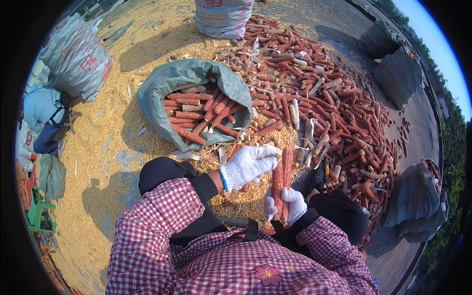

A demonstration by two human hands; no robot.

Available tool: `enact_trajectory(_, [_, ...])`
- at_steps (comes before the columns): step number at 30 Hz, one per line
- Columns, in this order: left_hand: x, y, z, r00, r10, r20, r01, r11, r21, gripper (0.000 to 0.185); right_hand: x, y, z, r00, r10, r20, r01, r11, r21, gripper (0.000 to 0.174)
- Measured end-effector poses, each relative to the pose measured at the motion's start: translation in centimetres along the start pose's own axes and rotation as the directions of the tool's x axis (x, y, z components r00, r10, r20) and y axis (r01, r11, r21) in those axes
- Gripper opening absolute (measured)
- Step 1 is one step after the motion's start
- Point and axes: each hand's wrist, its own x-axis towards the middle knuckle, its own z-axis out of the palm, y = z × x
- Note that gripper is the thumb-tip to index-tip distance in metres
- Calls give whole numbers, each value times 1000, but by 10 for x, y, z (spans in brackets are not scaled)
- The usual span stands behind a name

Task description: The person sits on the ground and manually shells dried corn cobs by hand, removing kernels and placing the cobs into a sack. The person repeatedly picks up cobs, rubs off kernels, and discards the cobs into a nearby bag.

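Note:
My right hand [294,205], in a white knitted glove, grips two bare red corn cobs [282,180] side by side, standing nearly upright in the view. Close to their upper left is my left hand [246,168], gloved the same way, with its fingers bent towards them. A pale scrap of husk [272,149] shows by its fingertips; whether the hand holds it, I cannot tell. Beyond my left hand stands a green woven sack [156,99], its mouth rolled open and full of red cobs [190,115]. Loose yellow kernels [236,201] lie beneath my hands.
A large heap of shelled cobs [339,110] spreads to the right, with grey sacks [415,197] beyond it. Kernels [84,147] cover the ground leftwards. White printed sacks [79,61] stand at left and ahead. Another person [46,114] bends at far left, near a green chair [38,214].

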Motion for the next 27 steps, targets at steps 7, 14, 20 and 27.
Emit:
enact_trajectory(7, [4,-3,-8,989,-145,-35,98,455,885,93,9,-11,23,951,-201,-234,87,903,-420,43])
enact_trajectory(14, [18,-45,-3,989,-108,99,84,972,220,79,25,-2,8,713,-671,-202,-212,68,-975,43])
enact_trajectory(20, [22,-77,-2,977,-161,139,196,935,-294,28,26,-1,39,851,-523,-52,-158,-160,-974,75])
enact_trajectory(27, [16,-33,-28,987,116,116,-2,716,-698,37,21,-32,48,848,-520,-106,-230,-181,-956,77])
